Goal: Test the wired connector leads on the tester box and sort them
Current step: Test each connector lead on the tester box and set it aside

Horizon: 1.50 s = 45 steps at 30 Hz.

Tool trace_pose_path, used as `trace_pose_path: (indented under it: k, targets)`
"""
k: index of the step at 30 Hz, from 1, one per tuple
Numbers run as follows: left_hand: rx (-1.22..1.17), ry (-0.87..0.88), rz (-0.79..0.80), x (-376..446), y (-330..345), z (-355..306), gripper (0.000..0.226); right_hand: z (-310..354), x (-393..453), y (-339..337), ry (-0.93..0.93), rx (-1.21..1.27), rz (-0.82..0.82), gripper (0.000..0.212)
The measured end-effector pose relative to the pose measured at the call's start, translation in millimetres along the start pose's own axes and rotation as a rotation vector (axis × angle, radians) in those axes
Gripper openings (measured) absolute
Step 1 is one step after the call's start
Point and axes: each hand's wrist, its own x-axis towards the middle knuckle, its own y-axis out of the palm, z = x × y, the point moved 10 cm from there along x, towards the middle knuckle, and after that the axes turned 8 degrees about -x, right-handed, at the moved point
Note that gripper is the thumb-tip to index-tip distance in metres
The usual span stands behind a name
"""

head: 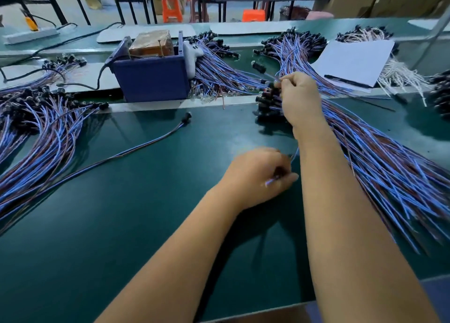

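Note:
A blue tester box [152,77] with a brown transformer on top stands at the back centre of the green bench. My right hand [300,98] reaches into the big fan of blue and red leads [379,166] on the right and pinches a lead near its black connector end. My left hand [258,176] rests on the mat, fingers closed on the thin end of a blue lead. One single lead [146,146] lies loose across the mat, its black connector pointing at the box. A large pile of leads [46,132] lies at the left.
More lead bundles [219,71] lie behind and right of the box. White paper with a black pen [353,62] covers a bundle of white leads at the back right. A power cable [80,85] runs left from the box. The bench's near edge [243,316] is close to my elbows.

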Motion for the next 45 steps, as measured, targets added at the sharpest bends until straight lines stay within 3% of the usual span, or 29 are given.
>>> trace_pose_path:
  k: [3,5,8,10,12,14,17,20,23,27,29,33,37,40,42,45]
  targets:
    - [0.006,0.131,0.104,11.6,33.6,-35.5,0.008,0.4,15.8,-35.3,-0.020,-0.240,-0.037,0.028]
    - [-0.033,0.161,0.096,15.7,46.4,-52.3,0.020,4.6,21.1,-58.4,-0.040,-0.383,-0.131,0.028]
    - [0.034,0.186,0.070,18.7,56.5,-60.3,0.014,7.6,19.7,-74.2,-0.054,-0.544,-0.236,0.028]
    - [0.026,0.130,0.059,20.6,52.3,-50.2,0.011,-2.3,17.2,-67.3,-0.007,-0.620,-0.207,0.026]
    - [-0.044,0.010,-0.019,19.8,33.1,-28.2,0.025,-17.5,10.9,-56.4,0.073,-0.665,-0.169,0.026]
    - [-0.015,-0.185,-0.201,12.6,-4.8,9.7,0.033,-23.5,0.0,-46.5,0.114,-0.658,-0.188,0.028]
    - [0.140,-0.551,-0.494,-21.7,-71.7,75.4,0.036,-6.8,-18.8,-25.0,0.032,-0.578,-0.251,0.028]
    - [0.148,-0.765,-0.639,-59.9,-118.7,117.1,0.048,24.6,-34.6,14.7,-0.103,-0.474,-0.222,0.026]
    - [0.236,-0.819,-0.568,-72.1,-138.3,138.2,0.055,54.8,-47.0,60.6,-0.200,-0.364,-0.125,0.026]
    - [0.363,-0.831,-0.486,-75.5,-150.1,152.0,0.037,67.6,-69.3,128.9,-0.255,-0.288,0.110,0.034]
    - [0.382,-0.819,-0.484,-75.3,-149.8,152.9,0.028,60.1,-77.4,151.1,-0.262,-0.363,0.209,0.042]
    - [0.429,-0.734,-0.447,-66.1,-142.9,147.4,0.023,69.4,-83.1,154.2,-0.478,-0.504,0.168,0.045]
    - [0.161,-0.417,-0.558,-55.2,-143.8,126.5,0.019,74.9,-92.0,156.4,-0.576,-0.677,0.122,0.023]
    - [0.014,-0.279,-0.760,-63.4,-158.8,110.0,0.025,55.3,-78.0,138.6,-0.337,-0.477,0.107,0.024]
    - [-0.089,-0.346,-0.919,-77.3,-169.2,116.3,0.019,32.0,-68.8,130.0,-0.103,-0.259,0.136,0.023]
    - [-0.526,-0.579,-0.950,-86.5,-157.7,154.1,0.027,35.0,-71.8,130.2,-0.091,-0.142,0.172,0.016]
